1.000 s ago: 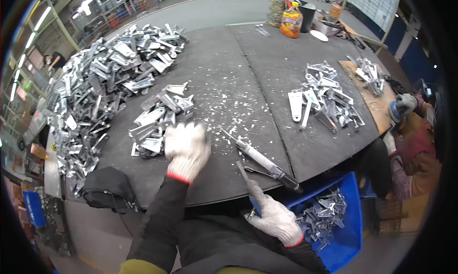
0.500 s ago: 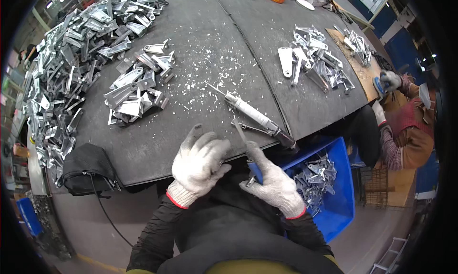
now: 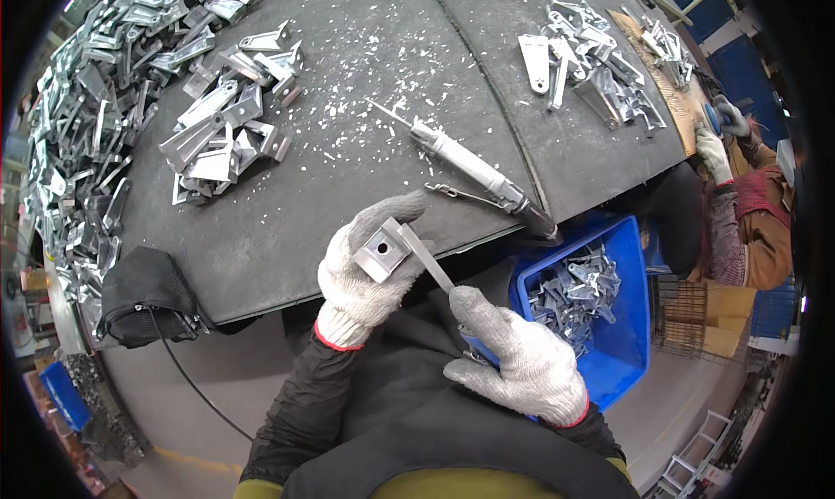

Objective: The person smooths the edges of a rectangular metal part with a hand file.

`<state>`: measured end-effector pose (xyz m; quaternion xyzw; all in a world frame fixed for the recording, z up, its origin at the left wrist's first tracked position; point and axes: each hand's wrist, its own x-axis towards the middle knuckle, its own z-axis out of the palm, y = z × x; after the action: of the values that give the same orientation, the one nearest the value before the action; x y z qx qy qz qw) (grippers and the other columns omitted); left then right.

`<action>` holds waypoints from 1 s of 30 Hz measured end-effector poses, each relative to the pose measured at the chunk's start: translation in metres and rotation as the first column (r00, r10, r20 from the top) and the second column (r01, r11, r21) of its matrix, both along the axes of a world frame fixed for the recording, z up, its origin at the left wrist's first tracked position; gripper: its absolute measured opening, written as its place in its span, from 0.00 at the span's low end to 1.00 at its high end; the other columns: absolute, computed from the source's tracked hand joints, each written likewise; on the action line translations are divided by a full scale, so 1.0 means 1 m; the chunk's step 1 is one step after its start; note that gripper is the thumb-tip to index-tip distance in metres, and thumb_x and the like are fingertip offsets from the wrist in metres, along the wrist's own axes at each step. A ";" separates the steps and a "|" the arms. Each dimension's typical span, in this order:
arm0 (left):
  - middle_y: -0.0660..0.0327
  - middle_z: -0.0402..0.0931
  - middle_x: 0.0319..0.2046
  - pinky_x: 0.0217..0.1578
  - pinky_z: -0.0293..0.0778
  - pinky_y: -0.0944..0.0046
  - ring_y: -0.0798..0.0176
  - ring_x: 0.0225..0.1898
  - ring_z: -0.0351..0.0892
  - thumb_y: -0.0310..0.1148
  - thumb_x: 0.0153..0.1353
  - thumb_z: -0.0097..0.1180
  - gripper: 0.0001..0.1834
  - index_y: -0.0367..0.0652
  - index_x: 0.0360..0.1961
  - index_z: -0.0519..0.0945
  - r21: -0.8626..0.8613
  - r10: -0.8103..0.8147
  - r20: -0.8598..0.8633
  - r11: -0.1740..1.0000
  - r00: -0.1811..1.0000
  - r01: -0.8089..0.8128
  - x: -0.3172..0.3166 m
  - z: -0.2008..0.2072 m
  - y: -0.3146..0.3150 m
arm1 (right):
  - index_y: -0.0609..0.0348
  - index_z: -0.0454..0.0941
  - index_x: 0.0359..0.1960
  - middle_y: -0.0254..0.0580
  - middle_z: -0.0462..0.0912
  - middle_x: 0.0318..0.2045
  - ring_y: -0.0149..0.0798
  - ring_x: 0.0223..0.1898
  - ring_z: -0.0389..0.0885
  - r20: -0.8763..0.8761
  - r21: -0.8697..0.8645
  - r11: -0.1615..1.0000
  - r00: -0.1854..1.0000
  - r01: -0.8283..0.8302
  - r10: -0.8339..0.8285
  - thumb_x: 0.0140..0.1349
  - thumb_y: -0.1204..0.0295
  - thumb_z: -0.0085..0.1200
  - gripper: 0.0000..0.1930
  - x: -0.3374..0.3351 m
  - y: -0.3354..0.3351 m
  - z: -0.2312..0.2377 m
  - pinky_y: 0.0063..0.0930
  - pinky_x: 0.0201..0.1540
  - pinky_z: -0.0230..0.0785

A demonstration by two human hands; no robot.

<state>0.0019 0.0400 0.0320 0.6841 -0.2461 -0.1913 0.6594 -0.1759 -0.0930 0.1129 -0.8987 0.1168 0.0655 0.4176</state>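
In a white knit glove, my left hand [image 3: 341, 282] is closed around a small silver metal bracket [image 3: 374, 262], its flat square face with a round hole turned up. My right hand [image 3: 531, 364], gloved the same, grips a file [image 3: 432, 262] by its blue handle, which the fingers mostly cover. The file's grey blade slants up to the left, its tip at the bracket's edge; whether they touch I cannot tell. Beyond my hands, a silver pen-shaped power tool [image 3: 470, 170] with a thin pointed bit lies on the dark table [image 3: 348, 12].
A small heap of brackets [image 3: 209, 164] lies left, beside a large pile [image 3: 83, 125]. More brackets [image 3: 600, 95] lie far right. A blue bin [image 3: 628, 342] at my right holds several. A black bag [image 3: 148, 295] sits at the table edge. A co-worker's gloved hand [image 3: 715, 156] is at right.
The bracket, hidden before, now shows in my left hand. The file has swung from near upright to leaning left against or beside it. The whole view has shifted slightly.
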 end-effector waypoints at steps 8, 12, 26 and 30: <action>0.57 0.84 0.46 0.48 0.82 0.64 0.65 0.46 0.84 0.21 0.52 0.75 0.29 0.38 0.57 0.80 -0.376 0.122 -0.312 0.895 0.942 -0.241 0.001 -0.003 -0.003 | 0.51 0.66 0.73 0.51 0.83 0.44 0.50 0.41 0.86 0.007 0.026 0.999 0.999 0.039 -0.040 0.56 0.64 0.74 0.43 0.002 -0.002 0.001 0.38 0.42 0.79; 0.52 0.82 0.42 0.41 0.82 0.63 0.61 0.42 0.85 0.20 0.50 0.77 0.21 0.41 0.40 0.76 -0.221 0.171 0.266 0.969 0.949 -0.113 0.007 -0.016 0.001 | 0.44 0.64 0.75 0.47 0.82 0.34 0.52 0.33 0.85 0.125 0.071 0.994 0.988 0.086 -0.095 0.58 0.61 0.72 0.43 -0.006 -0.007 -0.008 0.40 0.35 0.78; 0.51 0.82 0.46 0.47 0.83 0.63 0.59 0.46 0.85 0.18 0.51 0.66 0.22 0.28 0.49 0.83 -0.334 0.103 -0.183 0.929 0.978 -0.160 -0.007 -0.011 -0.009 | 0.45 0.70 0.71 0.46 0.82 0.35 0.52 0.32 0.86 -0.208 -0.098 0.995 0.978 -0.019 -0.002 0.57 0.57 0.72 0.38 -0.005 0.009 0.009 0.42 0.34 0.79; 0.51 0.83 0.46 0.46 0.81 0.63 0.59 0.46 0.85 0.22 0.51 0.67 0.20 0.29 0.48 0.84 -0.250 0.172 0.002 0.954 0.985 -0.166 -0.005 -0.022 -0.010 | 0.40 0.71 0.70 0.45 0.79 0.32 0.53 0.29 0.84 -0.266 -0.109 0.993 0.964 -0.052 0.022 0.59 0.54 0.69 0.37 -0.002 0.014 0.008 0.44 0.32 0.78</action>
<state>-0.0033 0.0299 0.0099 0.6169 -0.2165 -0.0936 0.7508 -0.1783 -0.0789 0.1207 -0.9065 0.1582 0.1856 0.3447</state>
